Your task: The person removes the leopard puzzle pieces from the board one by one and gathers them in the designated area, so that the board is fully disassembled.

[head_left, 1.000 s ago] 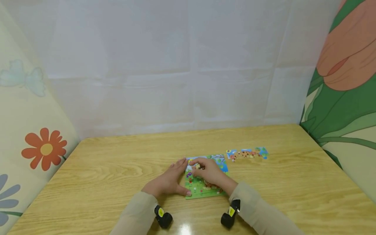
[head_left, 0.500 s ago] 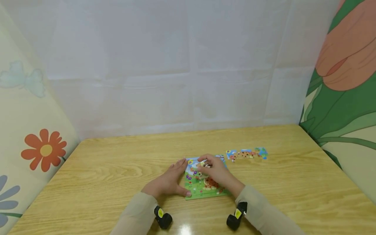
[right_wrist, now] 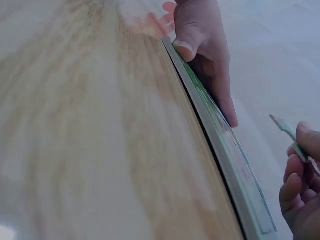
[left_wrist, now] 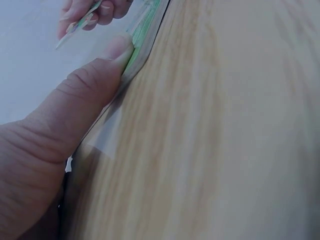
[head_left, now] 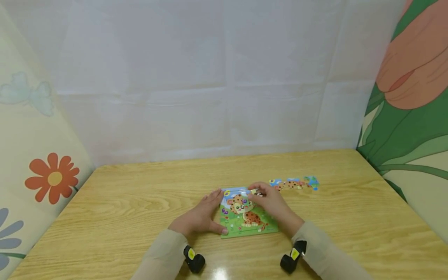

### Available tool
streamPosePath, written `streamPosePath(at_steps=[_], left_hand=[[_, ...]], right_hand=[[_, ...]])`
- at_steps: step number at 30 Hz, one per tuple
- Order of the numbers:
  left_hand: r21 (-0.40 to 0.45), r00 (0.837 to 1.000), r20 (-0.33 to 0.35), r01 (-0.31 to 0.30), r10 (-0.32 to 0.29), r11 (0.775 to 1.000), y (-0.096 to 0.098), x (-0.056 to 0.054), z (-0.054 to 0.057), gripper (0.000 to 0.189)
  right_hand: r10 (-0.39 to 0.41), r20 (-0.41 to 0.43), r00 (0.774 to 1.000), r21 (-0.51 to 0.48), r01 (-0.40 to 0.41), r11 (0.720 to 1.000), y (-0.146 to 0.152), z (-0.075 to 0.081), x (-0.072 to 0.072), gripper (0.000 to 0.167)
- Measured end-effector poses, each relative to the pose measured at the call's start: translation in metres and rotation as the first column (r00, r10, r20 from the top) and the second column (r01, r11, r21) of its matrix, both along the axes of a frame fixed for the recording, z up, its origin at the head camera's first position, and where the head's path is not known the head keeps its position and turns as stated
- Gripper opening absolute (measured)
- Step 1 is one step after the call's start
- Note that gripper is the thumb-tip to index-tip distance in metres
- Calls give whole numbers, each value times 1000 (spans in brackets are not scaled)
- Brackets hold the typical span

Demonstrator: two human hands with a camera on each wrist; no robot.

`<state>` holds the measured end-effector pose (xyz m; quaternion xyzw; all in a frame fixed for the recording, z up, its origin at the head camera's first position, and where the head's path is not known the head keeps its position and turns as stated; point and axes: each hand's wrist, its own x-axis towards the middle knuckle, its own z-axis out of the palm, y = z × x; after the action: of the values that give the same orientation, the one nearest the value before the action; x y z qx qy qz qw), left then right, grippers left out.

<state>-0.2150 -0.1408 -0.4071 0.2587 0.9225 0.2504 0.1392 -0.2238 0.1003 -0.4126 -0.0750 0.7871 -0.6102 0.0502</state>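
A flat puzzle board [head_left: 241,233] with a spotted cartoon leopard on green grass lies on the table. My left hand [head_left: 198,216] rests along its left side, fingers stretched to the far left corner. Its thumb [left_wrist: 107,62] presses on the near left corner in the left wrist view. My right hand [head_left: 276,204] pinches a thin puzzle piece [right_wrist: 292,137] between thumb and fingers, tilted above the board's right part. From the head view the fingers mostly hide this piece.
Behind and to the right of the board, a row of loose puzzle pieces [head_left: 288,184] with spots and blue sky lies on the wooden table [head_left: 140,194]. A white cloth [head_left: 175,77] hangs along the table's back edge, with flower-printed panels at both sides.
My right hand has moved rightward across the board with the puzzle piece, and the leopard's head now shows where the hand was. My left hand and the board have stayed in place.
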Motion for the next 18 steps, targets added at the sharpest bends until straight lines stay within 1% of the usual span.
streamPosePath(at_steps=[5, 9, 11, 15, 18], left_hand=[[-2, 1000, -3, 4, -4, 1000, 0, 1, 0, 117], [-6, 1000, -1, -2, 2, 1000, 0, 1, 0, 117], [-10, 1000, -7, -1, 1, 1000, 0, 1, -1, 117], [-15, 1000, -18, 2, -2, 1000, 0, 0, -2, 117], [-17, 1000, -13, -3, 3, 1000, 0, 0, -2, 118]], right_hand=[[-36, 49, 998, -71, 40, 997, 7, 0, 1, 28], [-54, 75, 996, -93, 60, 994, 14, 0, 1, 25], [-62, 67, 996, -76, 67, 995, 18, -2, 0, 24], [-59, 23, 998, -47, 60, 997, 25, -2, -1, 26], [-54, 7, 999, -47, 54, 997, 30, -2, -2, 27]])
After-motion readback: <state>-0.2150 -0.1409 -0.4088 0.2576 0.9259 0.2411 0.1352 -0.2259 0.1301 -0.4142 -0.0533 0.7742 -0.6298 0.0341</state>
